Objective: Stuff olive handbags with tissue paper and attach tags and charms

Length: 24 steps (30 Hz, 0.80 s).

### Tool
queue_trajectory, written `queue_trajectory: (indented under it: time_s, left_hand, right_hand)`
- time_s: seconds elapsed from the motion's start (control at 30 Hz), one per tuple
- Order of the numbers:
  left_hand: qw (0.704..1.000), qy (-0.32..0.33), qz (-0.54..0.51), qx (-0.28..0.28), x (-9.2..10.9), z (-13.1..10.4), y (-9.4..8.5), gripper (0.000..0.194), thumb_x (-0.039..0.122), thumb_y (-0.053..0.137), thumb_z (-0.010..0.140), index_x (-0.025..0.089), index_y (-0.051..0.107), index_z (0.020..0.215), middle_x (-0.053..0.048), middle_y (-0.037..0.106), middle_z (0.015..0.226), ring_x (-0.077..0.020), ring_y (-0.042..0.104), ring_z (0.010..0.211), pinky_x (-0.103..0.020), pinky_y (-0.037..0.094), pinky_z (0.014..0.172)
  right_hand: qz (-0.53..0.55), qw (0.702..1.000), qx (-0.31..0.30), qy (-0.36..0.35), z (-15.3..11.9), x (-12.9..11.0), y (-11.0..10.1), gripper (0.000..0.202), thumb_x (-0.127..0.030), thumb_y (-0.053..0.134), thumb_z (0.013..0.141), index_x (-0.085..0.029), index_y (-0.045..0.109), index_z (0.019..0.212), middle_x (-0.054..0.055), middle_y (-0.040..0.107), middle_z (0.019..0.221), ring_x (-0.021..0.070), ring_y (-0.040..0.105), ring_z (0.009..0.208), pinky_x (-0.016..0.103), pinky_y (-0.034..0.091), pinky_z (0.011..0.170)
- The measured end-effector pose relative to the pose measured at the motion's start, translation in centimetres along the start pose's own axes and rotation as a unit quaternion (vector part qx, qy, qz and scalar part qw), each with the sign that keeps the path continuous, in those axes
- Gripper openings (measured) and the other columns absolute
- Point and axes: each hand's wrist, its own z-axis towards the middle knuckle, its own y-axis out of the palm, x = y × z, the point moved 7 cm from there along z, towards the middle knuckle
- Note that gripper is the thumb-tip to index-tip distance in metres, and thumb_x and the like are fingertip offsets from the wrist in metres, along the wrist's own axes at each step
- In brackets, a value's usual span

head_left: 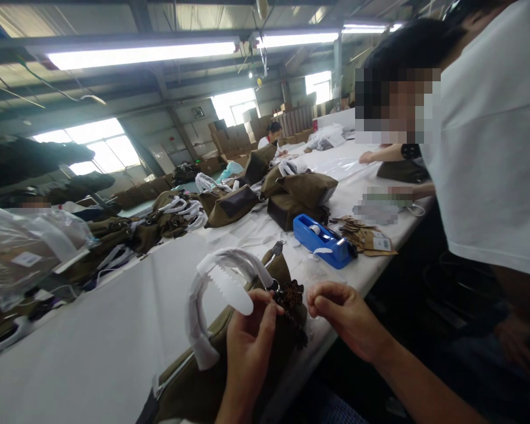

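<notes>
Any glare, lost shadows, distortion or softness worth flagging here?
Head view: tube lights and windows blown out white; near black below the table on the right; the scene leans, like a tilted wide-angle shot; pixelated patches at right; print on the tags too soft to read; left hand and right hand fairly clear.

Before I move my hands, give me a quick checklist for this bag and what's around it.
1. Handle wrapped: ok, white wrap covers its visible arch.
2. Left hand at the bag: ok, fingertips beside the dark charm.
3. White toothed strip gripped: cannot tell; its rounded end overlaps the left hand.
4. Right hand free: cannot tell; fingertips pinched together.
5. Zip fully closed: cannot tell, partly hidden.
6. Tape dispenser on table: ok, beyond the hands.
</notes>
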Motion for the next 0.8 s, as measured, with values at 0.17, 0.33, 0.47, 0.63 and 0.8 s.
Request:
queue_trajectory:
  time_s: [0.17, 0.33, 0.47, 0.63, 0.8]
  left_hand:
    - [0.995, 0.057, 0.076, -0.023, 0.4, 0.2, -0.1, 0.013, 0.027, 0.067, 0.094, 0.025, 0.077, 0.103, -0.001, 0.072, 0.101, -0.0136, 0.068, 0.093, -0.019, 0.053, 0.083]
    - [0.992, 0.072, 0.093, -0.049, 0.4, 0.2, 0.3, 0.019, 0.025, 0.065, 0.095, 0.03, 0.078, 0.108, 0.0, 0.072, 0.106, -0.0142, 0.067, 0.101, -0.02, 0.051, 0.091]
    - [0.996, 0.02, 0.079, -0.037, -0.7, 0.1, 0.2, 0.017, 0.028, 0.07, 0.092, 0.027, 0.074, 0.108, 0.001, 0.075, 0.1, -0.014, 0.07, 0.093, -0.02, 0.054, 0.087]
    - [0.993, 0.033, 0.098, -0.048, -0.7, -0.1, 0.4, 0.006, 0.027, 0.07, 0.091, 0.024, 0.074, 0.094, 0.001, 0.075, 0.091, -0.0144, 0.069, 0.087, -0.021, 0.054, 0.082]
    - [0.99, 0.07, 0.109, -0.055, 0.3, -0.1, 0.8, 0.006, 0.024, 0.068, 0.092, 0.025, 0.074, 0.093, 0.002, 0.075, 0.093, -0.0147, 0.069, 0.09, -0.023, 0.053, 0.085]
  right_hand:
    - [0.001, 1.0, -0.007, -0.016, 0.2, 0.1, 0.4, 0.017, -0.036, 0.089, 0.074, -0.026, 0.081, 0.085, 0.0, 0.073, 0.082, 0.0097, 0.064, 0.075, 0.019, 0.052, 0.074]
    - [-0.068, 0.993, 0.013, -0.1, 0.0, -0.6, -0.1, 0.008, -0.032, 0.083, 0.083, -0.027, 0.082, 0.088, 0.002, 0.072, 0.098, 0.0104, 0.062, 0.076, 0.022, 0.053, 0.073]
    - [-0.056, 0.996, -0.008, -0.074, 0.1, -0.1, 0.3, 0.01, -0.032, 0.077, 0.089, -0.026, 0.081, 0.095, 0.003, 0.072, 0.093, 0.0094, 0.061, 0.067, 0.022, 0.051, 0.063]
    - [-0.034, 0.999, 0.002, -0.028, 0.3, 0.4, 0.5, 0.018, -0.035, 0.082, 0.084, -0.026, 0.077, 0.098, -0.001, 0.072, 0.077, 0.0106, 0.064, 0.067, 0.02, 0.051, 0.062]
    - [-0.067, 0.997, 0.04, 0.014, 0.3, 1.1, 0.0, 0.02, -0.037, 0.087, 0.076, -0.022, 0.08, 0.085, 0.003, 0.076, 0.082, 0.0123, 0.068, 0.072, 0.021, 0.055, 0.069]
